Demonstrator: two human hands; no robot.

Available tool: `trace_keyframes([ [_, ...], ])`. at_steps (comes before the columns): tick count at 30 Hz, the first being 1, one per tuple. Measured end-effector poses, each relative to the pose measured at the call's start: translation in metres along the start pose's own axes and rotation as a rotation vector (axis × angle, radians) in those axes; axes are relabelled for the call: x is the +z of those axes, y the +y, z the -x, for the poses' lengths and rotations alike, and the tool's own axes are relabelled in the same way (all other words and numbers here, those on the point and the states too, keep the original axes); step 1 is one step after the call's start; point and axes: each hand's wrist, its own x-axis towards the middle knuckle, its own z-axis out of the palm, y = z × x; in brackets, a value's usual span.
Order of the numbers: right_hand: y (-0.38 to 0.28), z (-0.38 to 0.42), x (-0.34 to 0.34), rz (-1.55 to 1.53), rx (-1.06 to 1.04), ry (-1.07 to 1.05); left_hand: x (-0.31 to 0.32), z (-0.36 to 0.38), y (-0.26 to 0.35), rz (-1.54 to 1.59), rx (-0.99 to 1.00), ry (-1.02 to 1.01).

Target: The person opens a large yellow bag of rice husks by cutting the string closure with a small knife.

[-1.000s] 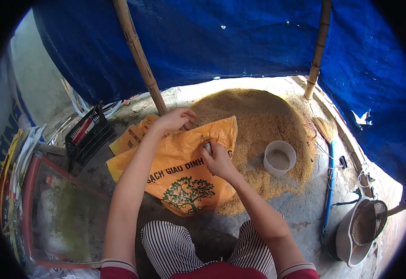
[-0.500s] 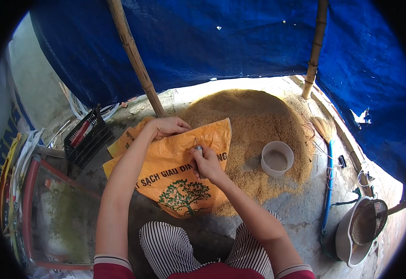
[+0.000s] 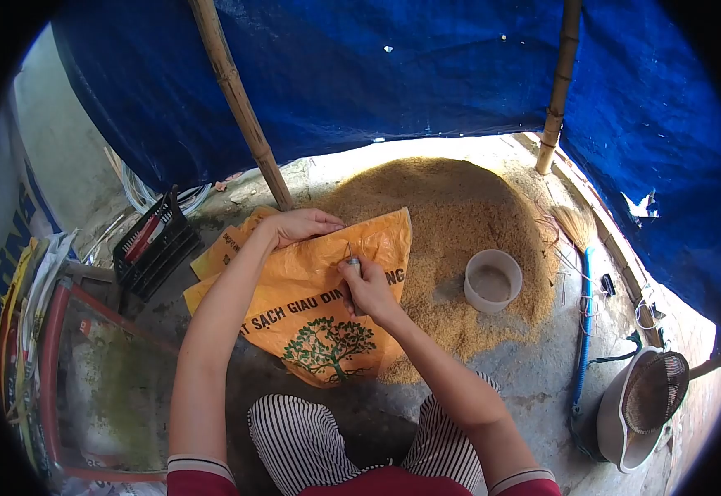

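Observation:
An orange printed bag (image 3: 311, 306) with a green tree and dark lettering lies between my arms, against the near left side of a heap of yellow-brown grain-like material (image 3: 451, 198). My left hand (image 3: 306, 226) grips the bag's upper edge, fingers closed on it. Over the bag's front, my right hand (image 3: 366, 285) is closed around a small tool (image 3: 353, 260) with a greyish handle and a thin tip touching or close to the bag. What the tool is cannot be made out. A whitish round tub (image 3: 492, 282) sits in the heap to the right.
A black crate (image 3: 155, 244) holding red items stands at left, near a red-framed panel (image 3: 112, 388). At right are a blue-handled broom (image 3: 583, 331) and a white bucket (image 3: 625, 438) with a sieve (image 3: 656, 393). Bamboo poles (image 3: 240, 103) stand before a blue tarp (image 3: 402, 74).
My left hand has shifted very slightly to the right along the bag's edge. Nothing else has visibly moved.

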Motion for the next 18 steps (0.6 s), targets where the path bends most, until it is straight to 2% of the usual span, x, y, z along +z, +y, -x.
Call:
trace_keyframes([
  [4, 0.0, -0.001, -0.001, -0.011, -0.004, 0.0, -0.002, 0.003, 0.004, -0.028, 0.011, -0.064],
  [6, 0.001, -0.001, -0.001, 0.004, -0.015, -0.006, 0.01, 0.004, 0.011, -0.131, 0.079, 0.107],
  [7, 0.002, -0.002, 0.0, 0.003, -0.014, -0.01, 0.016, -0.001, 0.012, -0.129, 0.077, 0.11],
  [9, 0.003, -0.003, -0.001, 0.002, -0.006, -0.014, 0.028, -0.013, 0.016, 0.082, 0.23, 0.063],
  [10, 0.002, -0.002, -0.001, 0.003, -0.007, -0.009, 0.031, -0.016, 0.02, 0.081, 0.233, 0.059],
  [12, 0.0, -0.001, -0.001, 0.0, -0.026, -0.02, 0.037, -0.019, 0.028, 0.229, -0.029, -0.002],
  [15, -0.001, 0.0, -0.003, 0.041, -0.01, -0.02, 0.045, -0.015, 0.039, 0.128, -0.023, 0.064],
  [18, -0.001, -0.001, -0.005, 0.045, -0.016, -0.03, 0.041, 0.0, 0.042, 0.001, -0.056, 0.043],
])
